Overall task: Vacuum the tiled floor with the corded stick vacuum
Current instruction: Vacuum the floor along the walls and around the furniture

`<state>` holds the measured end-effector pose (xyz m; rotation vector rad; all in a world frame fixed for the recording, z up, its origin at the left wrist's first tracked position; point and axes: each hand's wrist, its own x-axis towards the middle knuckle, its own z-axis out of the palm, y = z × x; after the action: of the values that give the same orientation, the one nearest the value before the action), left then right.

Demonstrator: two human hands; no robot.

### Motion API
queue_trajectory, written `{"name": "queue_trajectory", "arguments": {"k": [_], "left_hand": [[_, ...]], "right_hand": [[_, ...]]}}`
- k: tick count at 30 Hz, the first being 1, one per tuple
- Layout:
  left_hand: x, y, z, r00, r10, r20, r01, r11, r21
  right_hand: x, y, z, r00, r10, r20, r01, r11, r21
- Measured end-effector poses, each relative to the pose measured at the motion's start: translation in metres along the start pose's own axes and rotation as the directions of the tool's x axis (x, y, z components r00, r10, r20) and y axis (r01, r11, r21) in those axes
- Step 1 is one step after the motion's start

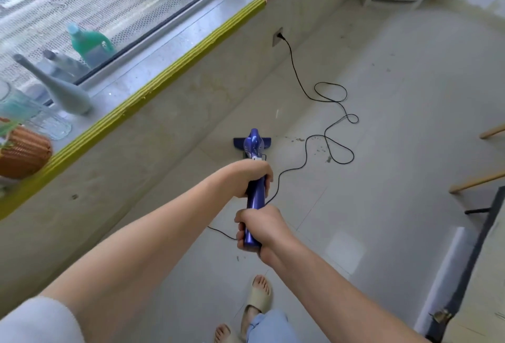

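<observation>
A purple stick vacuum (255, 146) stands on the pale tiled floor (396, 124), its flat head close to the low wall under the window. Both hands hold its handle. My left hand (252, 177) grips the upper part of the handle. My right hand (259, 229) grips the handle's end, nearer to me. A black cord (325, 135) runs from the handle across the tiles in loose loops to a wall socket (278, 36). Bits of dirt (318, 148) lie on the tiles just right of the vacuum head.
A windowsill with a yellow foam edge (153, 91) carries a grey vase (62, 88), a glass and an orange pot (23, 151). Wooden chair legs (475, 181) and a dark frame stand at the right. My sandalled feet (259, 296) are at the bottom.
</observation>
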<state>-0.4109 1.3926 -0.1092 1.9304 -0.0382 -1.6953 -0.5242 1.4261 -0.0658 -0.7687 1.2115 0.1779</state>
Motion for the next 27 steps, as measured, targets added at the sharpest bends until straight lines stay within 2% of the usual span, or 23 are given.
{"name": "queue_trajectory", "arguments": {"k": [3,7,14,20,27], "left_hand": [[-0.004,-0.002,-0.012,0.999,-0.028,0.026,0.030,0.997,-0.065],[0.004,0.002,-0.022,1.000,-0.025,0.017,0.027,0.995,-0.095],[0.035,0.005,-0.005,0.993,0.084,-0.088,-0.096,0.986,-0.133],[0.043,-0.014,0.005,0.988,0.112,-0.110,-0.123,0.988,-0.097],[0.026,-0.049,0.004,0.990,0.084,-0.114,-0.090,0.995,-0.048]], "right_hand": [[-0.008,-0.002,0.013,0.999,0.004,0.033,-0.004,1.000,-0.002],[0.009,-0.006,0.022,1.000,-0.017,-0.005,0.017,1.000,-0.009],[0.054,-0.007,0.001,0.992,-0.066,-0.106,0.054,0.992,-0.114],[0.062,0.013,-0.012,0.998,-0.041,-0.054,0.032,0.987,-0.156],[0.041,0.047,-0.002,1.000,-0.005,-0.002,0.005,0.996,-0.091]]}}
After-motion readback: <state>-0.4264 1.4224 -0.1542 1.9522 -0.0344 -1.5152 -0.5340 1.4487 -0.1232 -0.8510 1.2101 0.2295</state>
